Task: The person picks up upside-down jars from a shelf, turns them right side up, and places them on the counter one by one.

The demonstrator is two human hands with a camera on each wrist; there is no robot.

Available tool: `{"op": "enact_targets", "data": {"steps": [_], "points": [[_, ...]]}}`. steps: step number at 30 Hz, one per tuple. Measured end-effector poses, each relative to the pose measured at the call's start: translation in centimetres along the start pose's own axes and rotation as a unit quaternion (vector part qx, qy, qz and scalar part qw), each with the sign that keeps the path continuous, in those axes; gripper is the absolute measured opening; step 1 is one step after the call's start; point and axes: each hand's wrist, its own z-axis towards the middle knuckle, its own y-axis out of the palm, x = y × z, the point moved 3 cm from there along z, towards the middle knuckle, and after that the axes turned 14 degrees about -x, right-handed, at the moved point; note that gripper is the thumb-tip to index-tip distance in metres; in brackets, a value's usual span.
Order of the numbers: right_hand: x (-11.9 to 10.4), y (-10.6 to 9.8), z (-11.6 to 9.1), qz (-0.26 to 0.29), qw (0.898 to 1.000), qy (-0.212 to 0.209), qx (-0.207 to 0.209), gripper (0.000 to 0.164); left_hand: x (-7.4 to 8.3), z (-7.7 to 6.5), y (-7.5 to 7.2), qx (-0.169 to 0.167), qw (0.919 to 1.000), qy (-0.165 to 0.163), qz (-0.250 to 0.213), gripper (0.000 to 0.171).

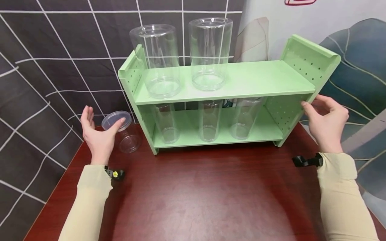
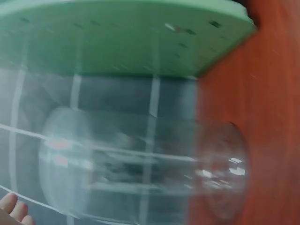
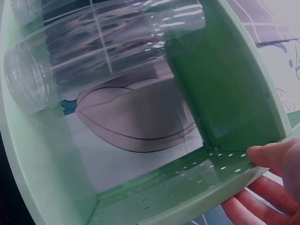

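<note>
My left hand [image 1: 99, 135] is raised at the left, thumb spread away from the straight fingers. Just beyond it a clear plastic jar with a translucent lid [image 1: 117, 120] stands on the table; the thumb overlaps the lid in the head view. The left wrist view, blurred, shows the jar [image 2: 140, 168] beside the green side panel, fingertips [image 2: 16, 211] apart from it. My right hand [image 1: 327, 122] grips the front edge of the right side panel of a green two-tier shelf [image 1: 259, 77], thumb inside and fingers outside, as the right wrist view shows.
Two large clear jars, one at the left end [image 1: 163, 60] and another jar [image 1: 211, 53] beside it, stand on the upper tier. Below are three slimmer clear containers, among them a middle one [image 1: 209, 120]. A dark grid-patterned wall covering [image 1: 69, 43] rises behind the reddish table [image 1: 205, 190].
</note>
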Motion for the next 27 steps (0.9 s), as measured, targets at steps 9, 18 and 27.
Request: {"op": "enact_targets", "data": {"steps": [9, 18, 27], "points": [[0.2, -0.4, 0.1, -0.005, 1.000, -0.001, 0.005, 0.032, 9.0, -1.7, 1.0, -0.026, 0.9874, 0.125, -0.094, 0.082], [0.3, -0.3, 0.1, -0.011, 1.000, 0.005, 0.001, 0.033, 12.7, -2.3, 3.4, -0.067, 0.9550, 0.199, -0.210, 0.094], [0.2, 0.0, 0.1, -0.025, 1.000, 0.000, 0.001, 0.032, 16.3, -3.3, 7.4, -0.156, 0.9187, 0.238, -0.274, 0.097]]}}
